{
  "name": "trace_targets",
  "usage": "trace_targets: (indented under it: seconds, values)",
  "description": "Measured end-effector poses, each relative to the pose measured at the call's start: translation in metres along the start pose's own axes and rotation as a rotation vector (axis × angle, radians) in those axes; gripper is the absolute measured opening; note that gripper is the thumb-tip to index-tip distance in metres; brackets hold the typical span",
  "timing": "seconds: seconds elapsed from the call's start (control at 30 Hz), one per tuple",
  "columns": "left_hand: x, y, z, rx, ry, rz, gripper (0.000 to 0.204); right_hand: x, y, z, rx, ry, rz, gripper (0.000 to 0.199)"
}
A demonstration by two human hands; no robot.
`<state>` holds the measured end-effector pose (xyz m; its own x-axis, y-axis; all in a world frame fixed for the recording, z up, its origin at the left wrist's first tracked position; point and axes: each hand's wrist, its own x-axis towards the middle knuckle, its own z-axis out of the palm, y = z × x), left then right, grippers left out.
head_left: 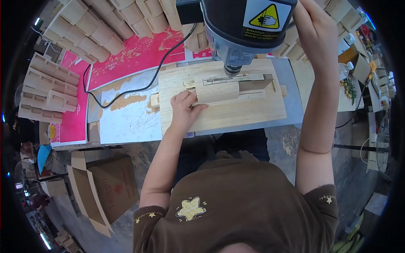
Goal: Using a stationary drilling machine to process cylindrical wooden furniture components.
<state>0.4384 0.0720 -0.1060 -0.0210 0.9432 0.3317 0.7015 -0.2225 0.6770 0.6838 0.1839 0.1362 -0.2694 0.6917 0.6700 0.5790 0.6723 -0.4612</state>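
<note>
Sawdust-strewn workbench [126,120]: left hand [184,107] presses a wooden block [217,91]; right hand [314,25] grips the drill press [242,31].

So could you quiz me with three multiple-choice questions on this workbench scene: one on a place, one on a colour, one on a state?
1. Where does the left hand rest?
A. on the wooden block under the drill
B. on the cardboard box
C. on the black cable

2. What colour is the sheet behind the wooden board?
A. green
B. pink-red
C. blue

3. How is the right hand?
A. flat on the bench
B. raised beside the drill press head
C. inside the box

Answers: A, its fingers lie on the wooden block; B, the sheet shows pink-red; B, it reaches up by the drill press head.
</note>
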Motion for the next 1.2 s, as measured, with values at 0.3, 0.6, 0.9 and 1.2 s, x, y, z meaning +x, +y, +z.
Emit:
trace_targets:
  seconds: [0.3,0.6,0.9,1.2]
  values:
    - [0.007,-0.001,-0.009,0.014,0.117,0.118,0.031,-0.097,-0.020,0.019,-0.042,0.116,-0.066,0.007]
    - [-0.007,-0.002,-0.002,0.054,0.094,0.107,0.049,-0.146,0.030,0.075,-0.029,0.243,-0.161,0.018]
    - [-0.007,0.012,-0.004,0.087,0.083,0.067,0.048,-0.068,-0.005,0.008,0.054,0.203,-0.086,0.016]
    - [0.013,0.022,0.026,0.084,0.069,0.101,0.053,0.047,0.048,0.023,0.071,0.107,-0.147,0.031]
